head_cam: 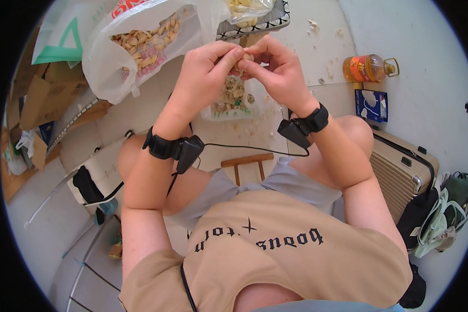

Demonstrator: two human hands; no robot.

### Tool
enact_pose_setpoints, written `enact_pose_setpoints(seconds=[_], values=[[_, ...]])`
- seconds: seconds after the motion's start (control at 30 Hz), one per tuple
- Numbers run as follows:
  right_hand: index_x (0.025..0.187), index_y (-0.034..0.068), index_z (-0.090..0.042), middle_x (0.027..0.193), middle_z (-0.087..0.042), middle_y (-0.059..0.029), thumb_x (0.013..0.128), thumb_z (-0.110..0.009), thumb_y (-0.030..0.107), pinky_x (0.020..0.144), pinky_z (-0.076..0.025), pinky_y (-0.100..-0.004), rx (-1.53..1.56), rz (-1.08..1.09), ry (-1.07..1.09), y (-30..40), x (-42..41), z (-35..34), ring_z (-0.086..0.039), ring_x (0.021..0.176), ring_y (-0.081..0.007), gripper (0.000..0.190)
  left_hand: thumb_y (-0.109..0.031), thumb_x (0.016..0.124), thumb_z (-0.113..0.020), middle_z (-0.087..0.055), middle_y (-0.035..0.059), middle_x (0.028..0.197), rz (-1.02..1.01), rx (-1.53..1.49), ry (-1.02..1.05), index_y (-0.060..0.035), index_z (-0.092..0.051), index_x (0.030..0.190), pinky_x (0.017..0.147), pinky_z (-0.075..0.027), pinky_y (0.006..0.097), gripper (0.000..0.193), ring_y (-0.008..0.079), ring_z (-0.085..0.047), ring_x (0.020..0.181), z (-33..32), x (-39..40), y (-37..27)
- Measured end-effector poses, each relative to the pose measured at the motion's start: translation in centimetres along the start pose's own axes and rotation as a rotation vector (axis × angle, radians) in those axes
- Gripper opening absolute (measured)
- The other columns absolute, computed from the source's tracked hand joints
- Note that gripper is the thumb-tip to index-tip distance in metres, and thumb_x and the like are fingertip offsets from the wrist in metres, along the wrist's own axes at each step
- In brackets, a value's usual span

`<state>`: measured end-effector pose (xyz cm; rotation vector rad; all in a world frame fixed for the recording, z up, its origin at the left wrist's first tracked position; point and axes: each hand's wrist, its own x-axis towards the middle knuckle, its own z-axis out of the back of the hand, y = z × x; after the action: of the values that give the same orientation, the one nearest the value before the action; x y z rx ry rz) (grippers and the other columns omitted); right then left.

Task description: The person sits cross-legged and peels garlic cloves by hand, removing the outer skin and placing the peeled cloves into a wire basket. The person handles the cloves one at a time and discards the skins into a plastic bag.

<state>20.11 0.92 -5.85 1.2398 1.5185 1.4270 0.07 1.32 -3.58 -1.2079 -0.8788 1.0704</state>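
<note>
Above the floor, my left hand [204, 70] and my right hand [280, 70] meet fingertip to fingertip. Between their thumbs and fingers is a small pale piece that looks like a garlic clove [245, 63], partly hidden by the fingers. Just below them, a plastic bag [253, 114] on the floor holds papery garlic skins [233, 95]. To the left stands a wide-mouthed white plastic bag [101, 62] with many unpeeled cloves [148, 39] inside. Beyond my hands, pale peeled cloves [243, 7] lie in a clear bag on a patterned tray [279, 23].
A bottle of oil [368, 68] lies on the right, near a blue box [371, 105]. A ribbed suitcase [405, 163] and cloth bags [440, 218] are along that wall. Cardboard [48, 97] is at left. A cable [253, 148] links both wrist straps. Loose skins dot the floor.
</note>
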Motion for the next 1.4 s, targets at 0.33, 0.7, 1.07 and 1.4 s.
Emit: enact_pose_setpoints(seconds=[0.33, 0.7, 1.07, 1.4], values=[[0.103, -0.001, -0.066, 0.096, -0.076, -0.0052, 0.101, -0.078, 0.007, 0.075, -0.067, -0.0276, -0.033, 0.035, -0.006, 0.0, -0.2, 0.2, -0.078, 0.091, -0.0113, 0.015, -0.018, 0.112, -0.064, -0.074, 0.0027, 0.090, -0.026, 0.081, 0.093, 0.0035, -0.074, 0.115, 0.073, -0.056, 0.0265, 0.024, 0.0090, -0.067, 0.080, 0.7, 0.3, -0.8], [0.103, 0.001, -0.066, 0.093, -0.076, -0.0052, 0.095, -0.080, 0.004, 0.069, -0.062, -0.0248, -0.065, -0.060, 0.075, 0.2, -0.8, 0.1, -0.075, 0.085, -0.0079, 0.017, -0.023, 0.113, -0.055, -0.051, 0.0169, 0.072, -0.232, 0.377, 0.195, 0.0011, -0.052, 0.093, 0.060, -0.042, 0.0414, 0.032, 0.0342, -0.046, 0.062, 0.9, -0.2, -0.6], [0.107, 0.000, -0.062, 0.107, -0.077, -0.0102, 0.100, -0.076, -0.003, 0.081, -0.066, -0.0315, 0.216, -0.097, 0.081, 0.5, -1.1, -0.4, -0.078, 0.098, -0.0166, 0.016, -0.030, 0.115, -0.053, -0.057, 0.0009, 0.070, 0.050, -0.001, 0.121, -0.0040, -0.063, 0.094, 0.057, -0.041, 0.0287, 0.035, 0.0090, -0.053, 0.063, 2.2, 0.1, -0.3], [0.120, 0.005, -0.067, 0.122, -0.079, -0.0166, 0.104, -0.073, 0.004, 0.088, -0.066, -0.0320, 0.300, -0.204, 0.036, 1.4, -0.7, 1.3, -0.078, 0.103, -0.0177, 0.018, -0.028, 0.103, -0.076, -0.066, -0.0005, 0.080, 0.152, 0.325, -0.190, -0.0002, -0.073, 0.104, 0.060, -0.047, 0.0225, 0.028, 0.0050, -0.059, 0.067, 10.2, 2.6, 0.4]])
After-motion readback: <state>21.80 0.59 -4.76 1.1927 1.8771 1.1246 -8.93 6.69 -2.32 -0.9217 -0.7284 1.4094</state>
